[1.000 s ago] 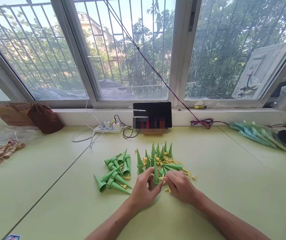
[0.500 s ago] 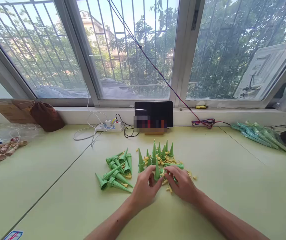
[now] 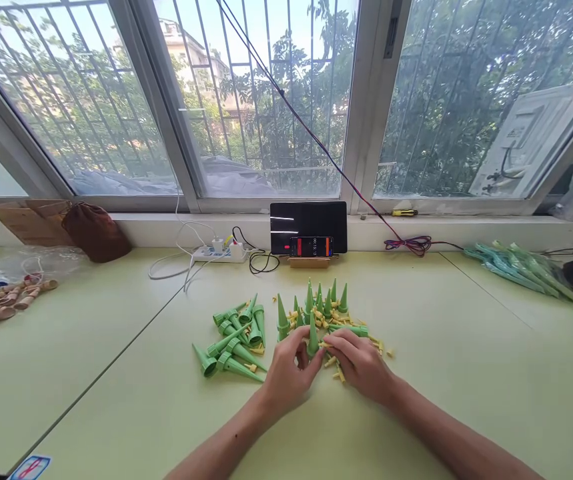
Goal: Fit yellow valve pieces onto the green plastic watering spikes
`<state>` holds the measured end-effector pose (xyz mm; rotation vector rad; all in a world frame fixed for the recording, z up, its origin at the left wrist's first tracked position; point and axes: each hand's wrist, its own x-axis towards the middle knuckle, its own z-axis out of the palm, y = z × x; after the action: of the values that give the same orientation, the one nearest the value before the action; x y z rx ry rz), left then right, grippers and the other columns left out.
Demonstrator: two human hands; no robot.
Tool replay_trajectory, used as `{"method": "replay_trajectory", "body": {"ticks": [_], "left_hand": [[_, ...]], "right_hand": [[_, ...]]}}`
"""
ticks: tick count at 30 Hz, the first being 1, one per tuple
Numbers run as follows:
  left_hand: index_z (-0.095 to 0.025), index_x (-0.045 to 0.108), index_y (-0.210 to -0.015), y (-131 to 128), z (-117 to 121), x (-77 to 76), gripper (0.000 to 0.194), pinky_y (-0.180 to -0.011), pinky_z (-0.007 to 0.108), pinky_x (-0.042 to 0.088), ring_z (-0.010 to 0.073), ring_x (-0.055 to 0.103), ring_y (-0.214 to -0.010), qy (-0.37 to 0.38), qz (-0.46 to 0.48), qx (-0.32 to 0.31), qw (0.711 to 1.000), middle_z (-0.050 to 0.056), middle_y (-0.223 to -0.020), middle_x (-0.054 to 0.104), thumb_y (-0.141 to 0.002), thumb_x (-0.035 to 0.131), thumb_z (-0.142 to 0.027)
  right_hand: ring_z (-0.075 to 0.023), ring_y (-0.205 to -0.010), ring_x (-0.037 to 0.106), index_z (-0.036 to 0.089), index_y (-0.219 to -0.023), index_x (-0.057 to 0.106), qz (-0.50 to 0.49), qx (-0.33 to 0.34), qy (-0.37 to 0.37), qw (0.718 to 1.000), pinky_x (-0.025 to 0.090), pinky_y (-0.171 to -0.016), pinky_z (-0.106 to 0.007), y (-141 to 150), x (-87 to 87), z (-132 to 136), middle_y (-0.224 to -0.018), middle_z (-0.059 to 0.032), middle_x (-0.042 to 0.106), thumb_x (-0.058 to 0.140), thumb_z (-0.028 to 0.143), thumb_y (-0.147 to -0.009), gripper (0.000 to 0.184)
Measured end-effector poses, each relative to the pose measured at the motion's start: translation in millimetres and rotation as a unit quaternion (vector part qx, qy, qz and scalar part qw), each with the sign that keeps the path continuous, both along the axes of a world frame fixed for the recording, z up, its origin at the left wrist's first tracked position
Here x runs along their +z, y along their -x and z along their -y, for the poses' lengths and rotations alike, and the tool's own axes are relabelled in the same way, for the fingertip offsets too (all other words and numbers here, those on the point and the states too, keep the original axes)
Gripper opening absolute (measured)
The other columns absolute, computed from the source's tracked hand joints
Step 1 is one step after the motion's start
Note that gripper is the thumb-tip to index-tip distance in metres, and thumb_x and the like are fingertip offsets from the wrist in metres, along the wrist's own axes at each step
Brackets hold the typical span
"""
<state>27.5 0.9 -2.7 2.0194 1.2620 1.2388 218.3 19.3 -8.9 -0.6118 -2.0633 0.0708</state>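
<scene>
My left hand (image 3: 289, 370) curls its fingers around the base of an upright green cone spike (image 3: 312, 335) on the pale green table (image 3: 441, 373). My right hand (image 3: 359, 363) is closed in a pinch right beside it, fingertips touching a small yellow piece (image 3: 327, 345) at the cone's base. Behind the hands stand several more upright green cones (image 3: 316, 303) among scattered yellow pieces (image 3: 381, 345). A heap of green cones lying on their sides (image 3: 233, 340) sits to the left of my left hand.
A dark tablet with a phone on a stand (image 3: 309, 230) leans at the window sill. A power strip with cables (image 3: 216, 255) lies left of it. A brown pouch (image 3: 96, 230) and wooden beads (image 3: 1, 307) are at far left; teal bagged items (image 3: 521, 270) at right.
Both hands have stayed at the same upright cone; the right hand's fingers have shifted slightly closer to its base. The view has barely moved.
</scene>
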Motion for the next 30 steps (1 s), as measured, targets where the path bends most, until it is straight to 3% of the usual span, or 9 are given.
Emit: {"method": "replay_trajectory", "body": {"ticks": [15, 24, 30], "left_hand": [[-0.016, 0.056, -0.104, 0.0, 4.1, 5.8, 0.021, -0.052, 0.021, 0.038, 0.0098, 0.045, -0.051, 0.002, -0.010, -0.019, 1.000, -0.006, -0.062, 0.048, -0.091, 0.061, -0.032], [-0.017, 0.055, -0.103, -0.8, 3.6, 5.8, 0.021, -0.053, 0.022, 0.038, 0.0096, 0.045, -0.051, 0.006, -0.008, -0.025, 1.000, -0.005, -0.064, 0.049, -0.091, 0.061, -0.033], [-0.018, 0.055, -0.104, -1.0, 4.4, 3.0, 0.021, -0.052, 0.022, 0.038, 0.0095, 0.046, -0.050, 0.002, -0.006, -0.032, 0.999, -0.006, -0.063, 0.049, -0.091, 0.063, -0.032]], "right_hand": [[-0.0170, -0.069, 0.060, 0.020, -0.104, 0.057, 0.013, -0.006, 0.028, 1.000, 0.045, -0.059, -0.027, -0.5, -4.8, -0.7, -0.081, -0.0046, 0.063, 0.044, 0.015, -0.103, 0.014], [-0.0167, -0.065, 0.056, 0.019, -0.098, 0.058, 0.030, -0.010, 0.029, 0.999, 0.040, -0.057, -0.028, -2.0, -4.2, -1.0, -0.076, -0.0042, 0.062, 0.040, 0.019, -0.105, 0.019], [-0.0151, -0.059, 0.046, 0.020, -0.082, 0.053, 0.047, -0.016, 0.023, 0.998, 0.033, -0.056, -0.028, -2.4, -3.7, -1.4, -0.068, -0.0009, 0.054, 0.036, 0.021, -0.107, 0.030]]}}
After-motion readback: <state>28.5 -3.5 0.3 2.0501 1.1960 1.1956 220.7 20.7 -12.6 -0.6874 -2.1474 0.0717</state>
